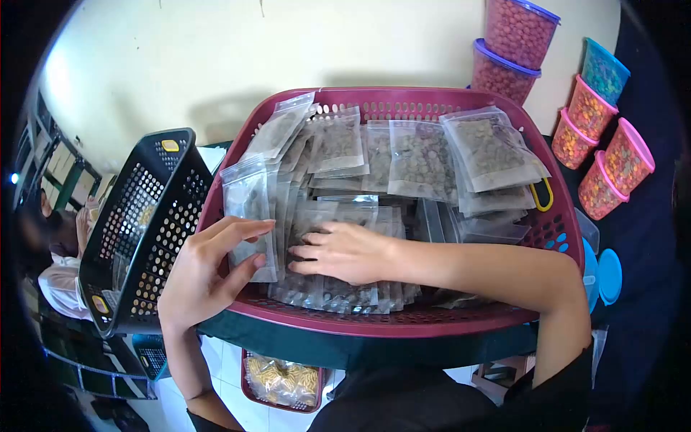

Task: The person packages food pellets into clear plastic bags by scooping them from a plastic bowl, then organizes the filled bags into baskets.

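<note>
A large maroon perforated basket (403,330) is filled with clear zip pouches, each holding small dark greenish pieces. My left hand (209,270) is at the basket's left front, thumb and fingers apart, overlapping an upright pouch (247,194) at that side. My right hand (344,252) reaches in from the right and lies with spread fingers on the pouches in the middle. Beneath and in front of it, a row of pouches (338,297) stands packed on edge. More pouches (425,158) lie stacked along the back, and others (493,151) are piled at the back right.
A black perforated basket (162,237) stands tilted at the left. Tubs with purple lids (515,43) and several smaller colourful tubs (594,108) are at the right. Below the dark table edge (302,345) sits a basket of yellowish snack packs (282,381). Another person (65,284) is at far left.
</note>
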`<action>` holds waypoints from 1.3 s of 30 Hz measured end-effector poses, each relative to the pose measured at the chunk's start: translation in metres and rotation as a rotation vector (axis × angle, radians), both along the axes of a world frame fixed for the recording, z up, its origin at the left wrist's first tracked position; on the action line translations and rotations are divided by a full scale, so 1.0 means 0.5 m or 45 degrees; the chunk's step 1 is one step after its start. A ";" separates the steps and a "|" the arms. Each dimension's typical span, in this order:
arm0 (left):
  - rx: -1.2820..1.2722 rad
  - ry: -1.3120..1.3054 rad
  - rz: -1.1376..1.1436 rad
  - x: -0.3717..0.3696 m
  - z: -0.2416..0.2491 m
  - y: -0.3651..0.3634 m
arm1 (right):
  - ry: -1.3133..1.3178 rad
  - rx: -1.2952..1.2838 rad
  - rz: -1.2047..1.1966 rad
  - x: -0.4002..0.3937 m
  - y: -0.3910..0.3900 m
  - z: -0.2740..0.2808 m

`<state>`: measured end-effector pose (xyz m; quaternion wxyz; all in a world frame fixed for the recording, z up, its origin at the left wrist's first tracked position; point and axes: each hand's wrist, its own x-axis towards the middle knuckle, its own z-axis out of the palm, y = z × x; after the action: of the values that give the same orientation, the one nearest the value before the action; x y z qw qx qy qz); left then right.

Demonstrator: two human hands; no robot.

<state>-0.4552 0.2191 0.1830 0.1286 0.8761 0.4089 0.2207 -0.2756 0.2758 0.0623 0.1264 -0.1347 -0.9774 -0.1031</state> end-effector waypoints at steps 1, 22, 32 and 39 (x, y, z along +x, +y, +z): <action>0.000 0.005 -0.013 0.004 0.000 0.005 | 0.005 0.000 -0.013 -0.004 0.001 -0.007; -0.212 -0.019 -0.337 0.047 -0.076 0.023 | 0.056 -0.081 -0.318 0.277 -0.069 0.153; -0.380 0.543 -0.433 0.082 -0.138 0.049 | -0.539 -0.176 -0.309 0.227 -0.113 0.074; -0.402 0.505 -0.405 0.076 -0.148 0.048 | -0.661 -0.414 -0.282 0.195 -0.122 0.072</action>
<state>-0.4170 0.2433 0.1092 0.2139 0.9244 0.3127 -0.0442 -0.1781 0.2149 0.0985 -0.1622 -0.2279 -0.9600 0.0103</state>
